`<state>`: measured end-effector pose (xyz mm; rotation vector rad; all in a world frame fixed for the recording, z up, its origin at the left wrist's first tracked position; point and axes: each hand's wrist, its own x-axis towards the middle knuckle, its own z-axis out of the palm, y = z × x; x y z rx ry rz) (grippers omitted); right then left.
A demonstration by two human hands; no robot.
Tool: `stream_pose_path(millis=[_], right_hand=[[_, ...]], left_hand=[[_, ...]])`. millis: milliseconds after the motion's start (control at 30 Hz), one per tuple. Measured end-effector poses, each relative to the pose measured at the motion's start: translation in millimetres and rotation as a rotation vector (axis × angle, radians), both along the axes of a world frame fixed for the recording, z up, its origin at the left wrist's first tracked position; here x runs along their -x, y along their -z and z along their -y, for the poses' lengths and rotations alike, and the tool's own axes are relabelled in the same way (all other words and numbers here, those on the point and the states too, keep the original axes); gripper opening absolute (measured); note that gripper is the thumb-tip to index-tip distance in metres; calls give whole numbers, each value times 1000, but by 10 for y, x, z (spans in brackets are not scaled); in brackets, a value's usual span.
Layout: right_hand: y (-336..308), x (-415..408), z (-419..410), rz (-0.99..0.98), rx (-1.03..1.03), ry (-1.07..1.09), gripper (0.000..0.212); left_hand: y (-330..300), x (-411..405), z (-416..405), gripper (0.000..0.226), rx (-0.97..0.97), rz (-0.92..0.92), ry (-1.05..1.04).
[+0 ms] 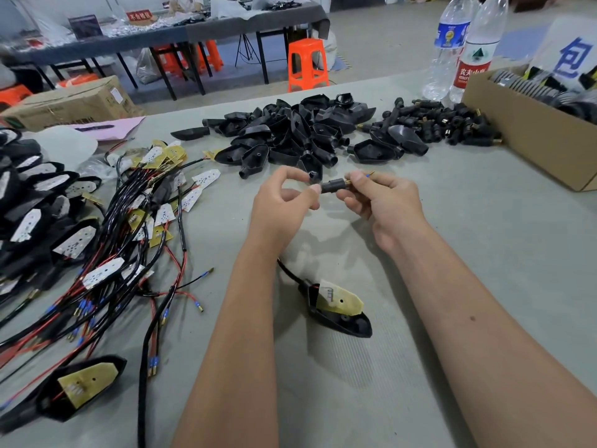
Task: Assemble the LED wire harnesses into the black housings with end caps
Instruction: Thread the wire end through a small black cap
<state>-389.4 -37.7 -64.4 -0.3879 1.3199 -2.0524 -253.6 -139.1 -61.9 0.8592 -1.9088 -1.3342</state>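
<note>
At nine o'clock on the grey tabletop [468, 253] a stack of finished units [35, 202] is seen, and just to its right a tangle of LED wire harnesses [142, 221] with white and yellow boards is spread out. At seven o'clock a housing with a yellow board [80, 386] lies apart. At the centre the left hand [281, 202] is held raised, its thumb and forefinger curled toward the left end of a small black end cap [331, 185]; whether that end is actually pinched cannot be told. The cap's long axis is laid roughly level, from nine to three o'clock, between the two hands. Its right end, where a brass collar shows, is pinched by the thumb and fingers of the right hand [384, 202], and a thin blue-and-brass wire tip [370, 173] is seen projecting past that hand toward two o'clock. The wire is judged to be threaded through the cap, so the coming move turns on sliding along this axis, with both hands equally near. Below, at six o'clock, a partly filled black housing [339, 315] rests on the tabletop, its cable leading up toward the hands. At twelve o'clock a pile of empty housings [290, 130] is heaped, with loose end caps [452, 124] at one o'clock and a cardboard box [533, 137] at two.
</note>
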Motion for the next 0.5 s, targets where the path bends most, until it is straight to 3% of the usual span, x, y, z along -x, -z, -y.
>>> stream_pose_path(millis=[133,300,500], right_hand=[[-5,-47,-4,-93,-49,-2,9],[-4,-13,-18,-145,-97,162,2],[6,-28,-11,-203,-124,224,5]], left_hand=[[9,-4,2,8,41,-8,23],[25,3,17,24,-110,-8,0],[28,2,24,12,-71,40,-45]])
